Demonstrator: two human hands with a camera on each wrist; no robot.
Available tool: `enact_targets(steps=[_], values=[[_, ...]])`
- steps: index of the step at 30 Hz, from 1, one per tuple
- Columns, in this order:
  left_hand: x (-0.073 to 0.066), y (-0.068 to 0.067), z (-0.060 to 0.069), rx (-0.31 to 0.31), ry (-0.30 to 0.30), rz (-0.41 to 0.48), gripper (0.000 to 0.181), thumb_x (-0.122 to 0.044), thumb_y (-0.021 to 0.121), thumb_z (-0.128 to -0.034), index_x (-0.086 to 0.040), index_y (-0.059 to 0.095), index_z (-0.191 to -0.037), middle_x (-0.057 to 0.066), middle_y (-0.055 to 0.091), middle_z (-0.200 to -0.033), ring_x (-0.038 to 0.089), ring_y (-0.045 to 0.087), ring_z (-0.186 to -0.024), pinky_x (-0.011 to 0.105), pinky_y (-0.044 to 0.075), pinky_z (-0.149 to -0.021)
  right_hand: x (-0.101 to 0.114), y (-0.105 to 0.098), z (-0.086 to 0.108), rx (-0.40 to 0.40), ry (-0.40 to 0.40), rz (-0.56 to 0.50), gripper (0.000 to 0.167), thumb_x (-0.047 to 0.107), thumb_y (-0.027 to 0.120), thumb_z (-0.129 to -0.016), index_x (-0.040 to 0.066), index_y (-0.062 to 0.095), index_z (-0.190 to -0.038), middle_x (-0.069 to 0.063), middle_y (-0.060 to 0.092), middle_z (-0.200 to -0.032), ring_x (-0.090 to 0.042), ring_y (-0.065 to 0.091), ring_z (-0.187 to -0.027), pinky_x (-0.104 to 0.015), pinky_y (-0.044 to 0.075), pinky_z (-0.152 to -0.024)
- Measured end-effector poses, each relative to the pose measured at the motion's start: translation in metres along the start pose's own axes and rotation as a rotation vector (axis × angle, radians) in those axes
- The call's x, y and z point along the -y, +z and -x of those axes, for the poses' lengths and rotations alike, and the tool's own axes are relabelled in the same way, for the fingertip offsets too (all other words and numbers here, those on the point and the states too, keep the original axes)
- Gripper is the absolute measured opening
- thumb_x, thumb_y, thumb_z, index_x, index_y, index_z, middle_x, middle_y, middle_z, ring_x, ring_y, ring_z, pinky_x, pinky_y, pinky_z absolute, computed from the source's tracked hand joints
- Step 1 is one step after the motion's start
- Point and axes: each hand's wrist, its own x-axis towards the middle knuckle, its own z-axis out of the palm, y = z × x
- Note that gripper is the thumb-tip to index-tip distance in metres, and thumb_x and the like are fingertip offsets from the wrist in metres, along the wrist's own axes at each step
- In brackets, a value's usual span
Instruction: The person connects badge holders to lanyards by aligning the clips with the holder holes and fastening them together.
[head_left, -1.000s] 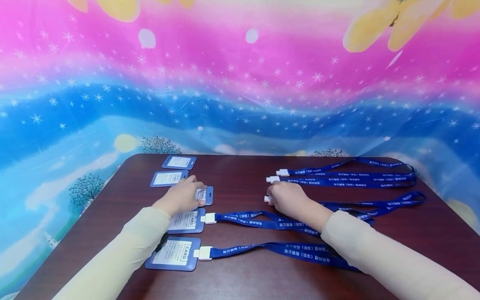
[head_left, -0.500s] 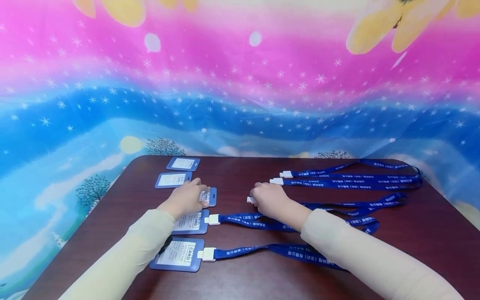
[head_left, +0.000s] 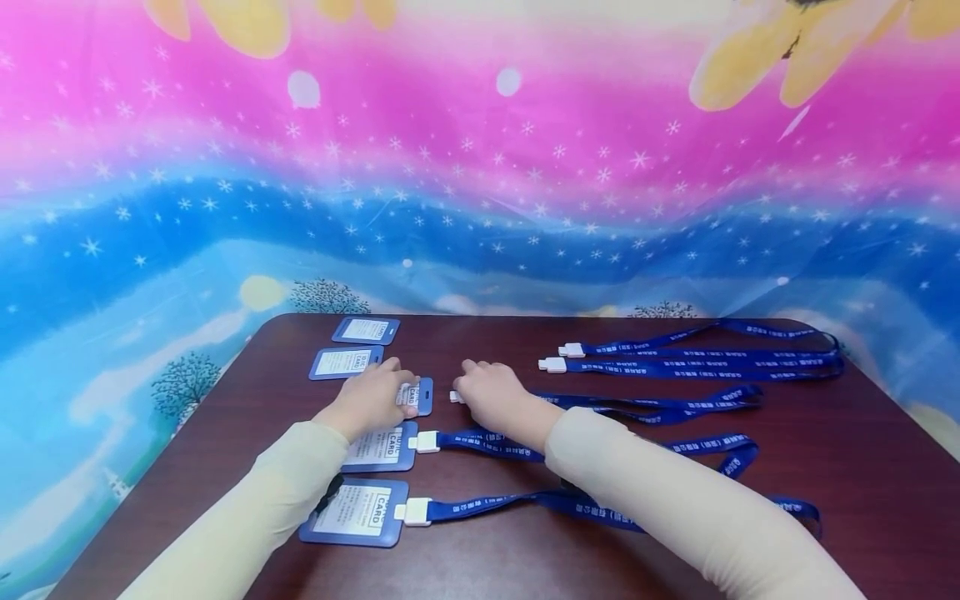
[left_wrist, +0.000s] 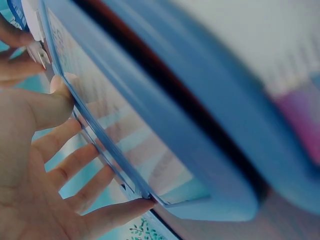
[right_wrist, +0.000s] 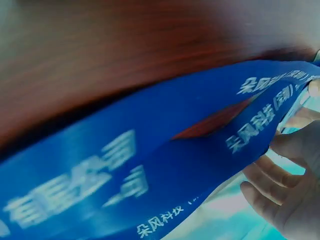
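In the head view my left hand (head_left: 372,400) grips a blue badge holder (head_left: 426,398), whose slotted end points right. The left wrist view shows the thumb and fingers along the edge of a badge holder (left_wrist: 200,150). Across a small gap, my right hand (head_left: 497,402) pinches the white clip (head_left: 454,397) of a blue lanyard (head_left: 705,406) that trails to the right. Its fingers largely hide the clip. Printed blue lanyard straps (right_wrist: 220,110) fill much of the right wrist view, with the right hand's fingers at the side.
Nearer me lie two badge holders (head_left: 352,517) joined to lanyards by white clips (head_left: 417,511). Two loose badge holders (head_left: 366,331) are at the table's back left. Two more lanyards (head_left: 735,367) lie at back right on the dark wooden table (head_left: 465,333), before a patterned cloth (head_left: 480,183).
My right hand has slid left with the lanyard clip, drawing the strap along and narrowing the gap to the badge holder. My left hand stays almost in place on the badge holder.
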Motion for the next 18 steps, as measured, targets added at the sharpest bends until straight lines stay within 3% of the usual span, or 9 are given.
enact_targets(steps=[8, 18], values=[[-0.001, 0.002, 0.000, -0.020, 0.014, -0.004, 0.048, -0.027, 0.078, -0.0856, -0.012, 0.066, -0.130, 0.013, 0.056, -0.125, 0.038, 0.053, -0.115, 0.056, 0.047, -0.096, 0.011, 0.002, -0.016, -0.004, -0.029, 0.036, 0.022, 0.020, 0.068, -0.095, 0.017, 0.075, -0.116, -0.005, 0.064, -0.105, -0.016, 0.064, -0.089, -0.031, 0.056, -0.078], [-0.004, 0.001, 0.003, -0.020, -0.015, 0.045, 0.050, -0.022, 0.078, -0.0861, -0.009, 0.064, -0.132, 0.019, 0.051, -0.136, 0.042, 0.048, -0.122, 0.056, 0.044, -0.101, 0.015, 0.006, -0.023, -0.029, -0.030, 0.017, 0.021, 0.019, 0.069, -0.095, 0.017, 0.076, -0.115, -0.003, 0.065, -0.104, -0.015, 0.064, -0.092, -0.030, 0.056, -0.080]])
